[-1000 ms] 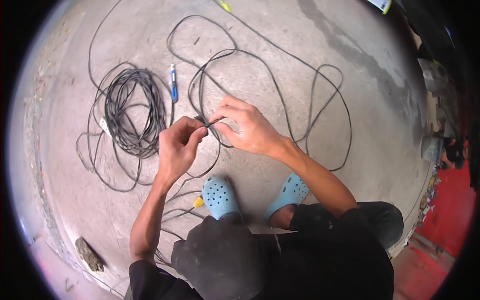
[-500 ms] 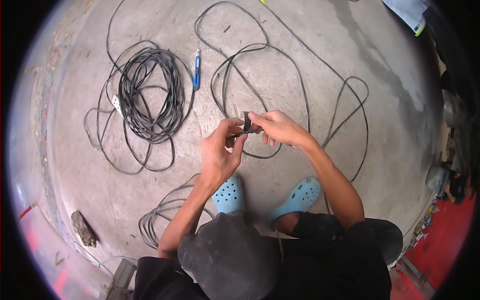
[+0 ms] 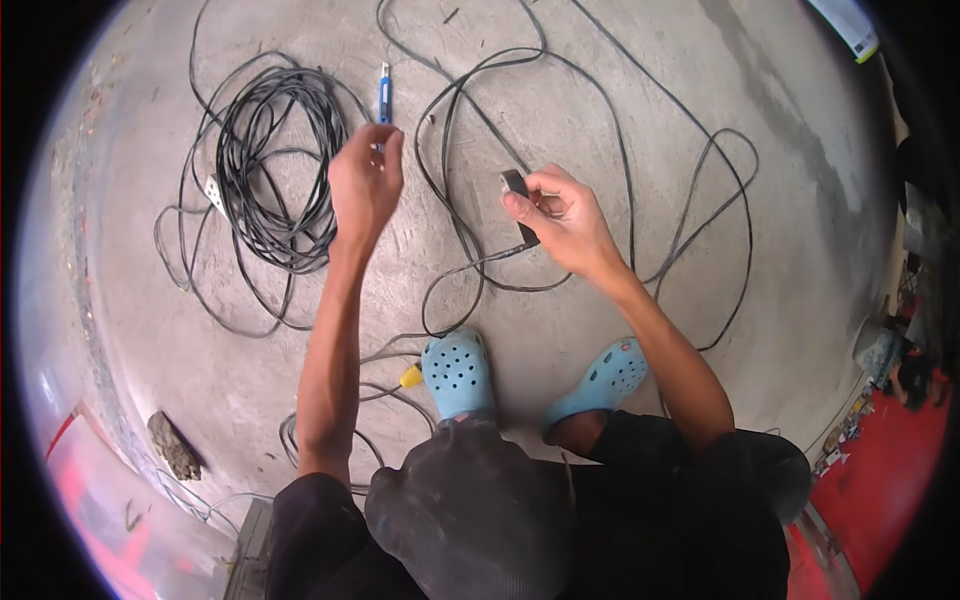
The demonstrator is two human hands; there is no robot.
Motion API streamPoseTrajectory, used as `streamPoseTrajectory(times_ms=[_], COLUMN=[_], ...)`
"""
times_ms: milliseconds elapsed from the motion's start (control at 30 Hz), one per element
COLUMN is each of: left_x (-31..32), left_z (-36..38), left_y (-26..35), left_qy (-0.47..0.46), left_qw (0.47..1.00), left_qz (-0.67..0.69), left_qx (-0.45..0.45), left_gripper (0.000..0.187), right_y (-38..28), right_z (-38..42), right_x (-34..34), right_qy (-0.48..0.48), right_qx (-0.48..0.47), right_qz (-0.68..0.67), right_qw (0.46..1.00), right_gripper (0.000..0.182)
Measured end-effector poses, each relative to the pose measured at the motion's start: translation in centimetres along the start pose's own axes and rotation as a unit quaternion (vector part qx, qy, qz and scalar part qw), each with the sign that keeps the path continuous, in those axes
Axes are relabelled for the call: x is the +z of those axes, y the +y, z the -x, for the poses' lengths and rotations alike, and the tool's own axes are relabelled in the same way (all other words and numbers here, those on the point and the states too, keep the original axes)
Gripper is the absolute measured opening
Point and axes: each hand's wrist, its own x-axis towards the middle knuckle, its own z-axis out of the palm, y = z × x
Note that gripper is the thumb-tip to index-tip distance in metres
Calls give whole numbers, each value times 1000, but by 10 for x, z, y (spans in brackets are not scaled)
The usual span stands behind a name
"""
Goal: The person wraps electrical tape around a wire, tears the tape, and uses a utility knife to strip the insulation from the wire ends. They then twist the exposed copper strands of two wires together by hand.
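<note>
My right hand pinches a piece of black tape between thumb and fingers. The tape's lower end meets a black cable just below the hand. My left hand is off the cable, its fingers curled with a gap between thumb and forefinger. It hovers at the handle end of a blue utility knife, which lies on the floor. The hand covers the knife's lower part, and I see no grip on it. Beside that hand lies a large coil of black cable.
A white socket block sits at the coil's left side. Loose cable loops spread to the right. A yellow plug lies by my blue clogs. At the lower left is a rough stone.
My left hand has let go of the cable and moved up and left to the knife. My right hand keeps the tape, and the cable below it has dropped lower. The view has shifted slightly.
</note>
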Motion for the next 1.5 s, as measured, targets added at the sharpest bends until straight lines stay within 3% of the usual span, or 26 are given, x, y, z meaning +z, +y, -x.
streamPoseTrajectory(times_ms=[100, 167, 300, 400, 433, 533, 600, 667, 800, 867, 967, 1267, 1367, 1500], left_x=[35, 48, 59, 51, 46, 12, -25, -55, -91, -93, -89, -86, -81, -80], left_z=[-54, -66, -68, -72, -70, -56, -25, 11, 67, 85, 97, 107, 113, 121], left_y=[-71, -84, -76, -69, -62, -51, -14, 23, 64, 75, 90, 125, 129, 135], left_qy=[35, 2, 31, -6, 21, 38, -41, -130, -324, -358, -335, -259, -221, -195], left_qw=[989, 986, 975, 975, 976, 981, 943, 932, 886, 891, 927, 959, 968, 979], left_qz=[-145, -158, -209, -175, -161, 135, 306, 313, 280, 252, 161, 112, 114, 67], left_qx=[3, -47, -65, -138, -147, -135, -126, -129, -180, -120, -45, -38, -28, -4], left_gripper=[29, 35, 32, 26, 25, 24, 24, 23, 23, 23, 25, 10, 9, 10], right_y=[-1, -1, -22, -29, -28, -30, -30, -28, -42, -40, -40, -58, -60, -55], right_z=[3, 5, 12, 17, 18, 17, 16, 13, 17, 16, 17, 30, 34, 36], right_x=[1, 0, -2, -4, -4, -3, -1, 2, 1, 3, 6, 14, 18, 26], right_qy=[17, 16, 4, -9, -10, -12, 1, 27, 13, 4, -5, 23, 63, 100], right_qx=[-21, -49, -11, 6, -1, -25, -57, -103, -92, -103, -109, -180, -246, -314], right_qz=[-31, -31, -48, -27, -28, -16, -15, -25, 2, 21, 45, 115, 200, 219], right_qw=[999, 998, 999, 1000, 1000, 999, 998, 994, 996, 994, 993, 977, 946, 919], right_gripper=[30, 31, 31, 32, 32, 32, 32, 32, 30, 28, 25, 23, 22, 18])
